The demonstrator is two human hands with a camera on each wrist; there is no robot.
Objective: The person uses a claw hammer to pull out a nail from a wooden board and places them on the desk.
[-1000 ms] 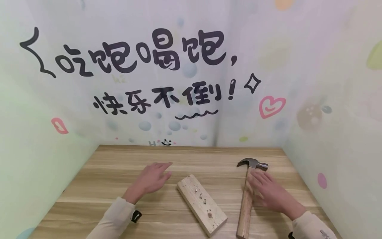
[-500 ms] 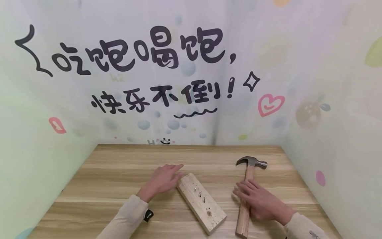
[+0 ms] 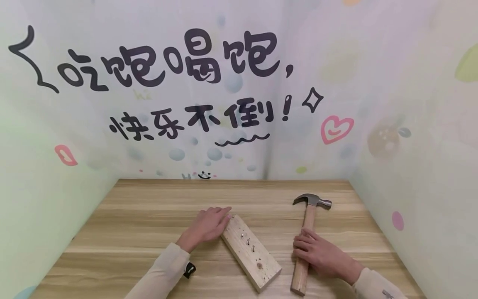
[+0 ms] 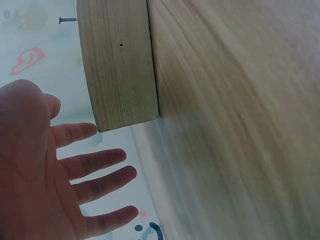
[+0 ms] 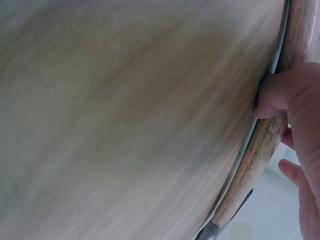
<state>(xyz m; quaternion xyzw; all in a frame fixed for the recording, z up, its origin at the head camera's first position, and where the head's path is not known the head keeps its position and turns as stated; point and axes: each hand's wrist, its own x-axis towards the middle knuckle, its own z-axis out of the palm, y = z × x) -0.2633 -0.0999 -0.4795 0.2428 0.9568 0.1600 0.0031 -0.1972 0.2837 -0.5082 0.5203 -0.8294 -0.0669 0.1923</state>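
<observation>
A claw hammer (image 3: 310, 216) with a wooden handle lies on the table at the right, its steel head pointing to the back. My right hand (image 3: 323, 253) grips the middle of its handle; in the right wrist view the thumb (image 5: 275, 95) presses along one side of the handle (image 5: 257, 155). A wooden block (image 3: 251, 253) lies slantwise in the middle, with three nails (image 3: 248, 242) standing up from its top face. My left hand (image 3: 207, 226) is at the block's far left end. In the left wrist view its fingers (image 4: 95, 162) are spread and straight, fingertips right by the block's end (image 4: 117, 65).
The wood-grain table (image 3: 149, 207) is bounded by a printed back wall (image 3: 179, 83) and side walls. A strip of tabletop lies between the block and the hammer. Small dark holes and a knot mark the block's top.
My left hand has moved right, up to the block's far end. My right hand has slid down from near the hammer's head and closed round the handle. The view has shifted slightly.
</observation>
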